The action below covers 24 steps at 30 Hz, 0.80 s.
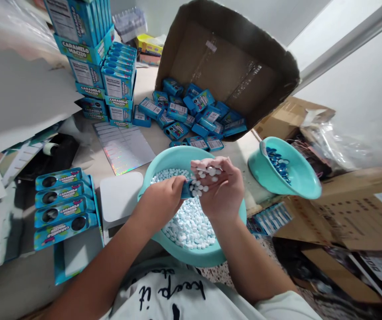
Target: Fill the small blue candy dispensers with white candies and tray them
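Observation:
Small white candies (191,229) fill a turquoise tub (191,257) in front of me. Over the tub, my left hand (162,200) grips a small blue box (186,190), mostly hidden by the fingers. White candies lie at the box's end, beside my right palm. My right hand (222,186) is cupped, palm up, with several white candies (211,172) on the palm and fingers. Behind the tub, many blue candy boxes (177,111) spill from a large cardboard box (231,58) tipped on its side.
Stacked blue display cartons (87,51) stand at the back left. Nearer on the left, a blue tray (96,209) holds several boxes beside a white lidded item (121,195). A second turquoise tub (302,173) with blue pieces sits right, above brown cartons (351,213). A holographic sheet (124,146) lies flat.

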Each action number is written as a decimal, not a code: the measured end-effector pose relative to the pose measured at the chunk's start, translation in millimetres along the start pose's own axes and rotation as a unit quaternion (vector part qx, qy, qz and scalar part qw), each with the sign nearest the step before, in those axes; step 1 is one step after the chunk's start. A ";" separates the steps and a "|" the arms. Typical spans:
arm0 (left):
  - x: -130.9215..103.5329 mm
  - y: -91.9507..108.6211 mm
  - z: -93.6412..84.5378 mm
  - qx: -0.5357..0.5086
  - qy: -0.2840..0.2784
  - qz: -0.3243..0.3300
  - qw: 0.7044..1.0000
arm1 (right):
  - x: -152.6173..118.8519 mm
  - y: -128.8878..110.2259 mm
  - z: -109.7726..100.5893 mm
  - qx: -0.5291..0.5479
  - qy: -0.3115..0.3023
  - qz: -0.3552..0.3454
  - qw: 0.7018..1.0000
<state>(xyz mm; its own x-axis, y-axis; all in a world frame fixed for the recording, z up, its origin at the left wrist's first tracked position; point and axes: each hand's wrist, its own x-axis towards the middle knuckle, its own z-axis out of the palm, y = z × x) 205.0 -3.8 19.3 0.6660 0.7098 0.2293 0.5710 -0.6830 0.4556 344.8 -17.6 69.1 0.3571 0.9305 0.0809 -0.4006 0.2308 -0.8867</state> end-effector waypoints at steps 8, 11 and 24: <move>-1.8 -0.8 1.8 -0.012 0.009 0.000 1.000 | -4.4 -0.9 -0.1 -0.085 -0.057 -0.028 0.994; -1.8 0.7 -0.4 -0.018 0.013 -0.008 1.000 | -3.8 -3.2 -3.4 -0.163 -0.050 -0.058 0.984; -3.9 -0.7 1.0 -0.004 0.053 -0.042 0.998 | -7.9 -13.2 -40.8 -0.574 -0.093 -0.134 0.803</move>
<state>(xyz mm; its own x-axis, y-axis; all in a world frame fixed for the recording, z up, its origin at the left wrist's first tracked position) 202.4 -6.3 17.2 0.5606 0.7794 0.2797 0.6188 -0.6188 0.4840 381.7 -39.6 61.6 0.1261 0.9424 0.3100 0.7486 0.1146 -0.6530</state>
